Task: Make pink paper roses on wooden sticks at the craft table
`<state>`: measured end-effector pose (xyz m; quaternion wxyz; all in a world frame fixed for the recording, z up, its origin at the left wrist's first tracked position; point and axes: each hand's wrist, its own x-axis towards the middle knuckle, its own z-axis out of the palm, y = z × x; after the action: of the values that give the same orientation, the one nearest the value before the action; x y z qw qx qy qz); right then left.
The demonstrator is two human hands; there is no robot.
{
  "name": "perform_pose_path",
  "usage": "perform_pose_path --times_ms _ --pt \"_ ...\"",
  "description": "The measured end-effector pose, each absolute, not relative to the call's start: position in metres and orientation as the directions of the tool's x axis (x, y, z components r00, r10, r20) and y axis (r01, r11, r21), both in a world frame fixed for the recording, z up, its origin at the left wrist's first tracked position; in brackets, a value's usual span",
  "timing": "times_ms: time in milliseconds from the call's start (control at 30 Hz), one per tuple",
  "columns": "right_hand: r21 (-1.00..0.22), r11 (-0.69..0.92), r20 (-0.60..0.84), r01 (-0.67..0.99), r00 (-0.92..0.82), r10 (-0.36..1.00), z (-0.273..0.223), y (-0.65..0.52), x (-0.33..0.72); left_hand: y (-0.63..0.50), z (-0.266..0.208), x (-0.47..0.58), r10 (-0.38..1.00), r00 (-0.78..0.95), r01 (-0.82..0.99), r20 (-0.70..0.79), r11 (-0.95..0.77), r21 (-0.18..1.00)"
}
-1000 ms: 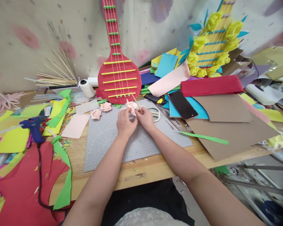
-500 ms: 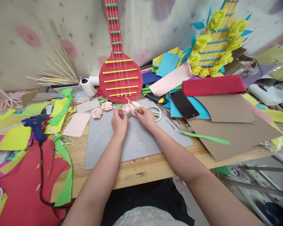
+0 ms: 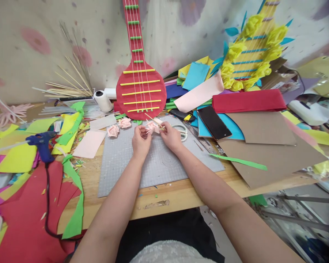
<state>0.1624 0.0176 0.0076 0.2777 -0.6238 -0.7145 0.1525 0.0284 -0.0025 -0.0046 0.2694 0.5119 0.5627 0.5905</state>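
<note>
Over the far part of a grey cutting mat (image 3: 120, 164), a pink paper flower (image 3: 152, 127) is held between my two hands. My left hand (image 3: 141, 142) pinches the flower's left side, its fingertips partly hidden. My right hand (image 3: 171, 137) is closed on a thin wooden stick (image 3: 152, 118) that slants up over the flower, and its fingers also touch the pink paper. Two finished pink paper roses (image 3: 113, 131) lie on the mat left of my left hand. White-handled scissors (image 3: 183, 132) rest just beyond my right hand.
A red paper instrument (image 3: 141, 87) with strings stands behind the mat. At left are a blue glue gun (image 3: 44, 144) with its cord, pink paper (image 3: 90, 144) and coloured scraps. Right are a black phone (image 3: 214, 122), brown cardboard (image 3: 274, 157) and a green strip (image 3: 238, 161).
Both hands have shifted slightly to the right with the flower. My left hand has turned a little at the flower's edge. The stick stays in my right hand.
</note>
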Motion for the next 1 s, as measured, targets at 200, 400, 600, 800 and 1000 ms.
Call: perform_pose_path --times_ms 200,400,600,800,1000 --pt "-0.534 0.310 0.283 0.787 -0.179 0.942 0.012 0.010 0.155 -0.003 -0.003 0.031 0.893 -0.345 0.203 0.290 -0.231 0.952" --pt "-0.607 0.328 0.294 0.724 -0.179 0.939 0.013 0.011 0.152 -0.005 -0.003 0.028 0.880 -0.216 0.281 0.422 -0.358 0.890" --pt "-0.739 0.333 0.276 0.585 -0.187 0.943 0.006 0.016 0.152 -0.004 -0.004 0.026 0.859 -0.191 0.387 0.475 -0.379 0.841" --pt "-0.880 0.306 0.272 0.364 -0.142 0.952 0.000 0.023 0.153 -0.006 0.002 0.028 0.837 -0.105 0.499 0.537 -0.422 0.757" --pt "-0.950 0.276 0.266 0.144 -0.088 0.960 0.003 0.026 0.153 -0.001 0.010 0.031 0.736 -0.039 0.734 0.675 -0.437 0.519"
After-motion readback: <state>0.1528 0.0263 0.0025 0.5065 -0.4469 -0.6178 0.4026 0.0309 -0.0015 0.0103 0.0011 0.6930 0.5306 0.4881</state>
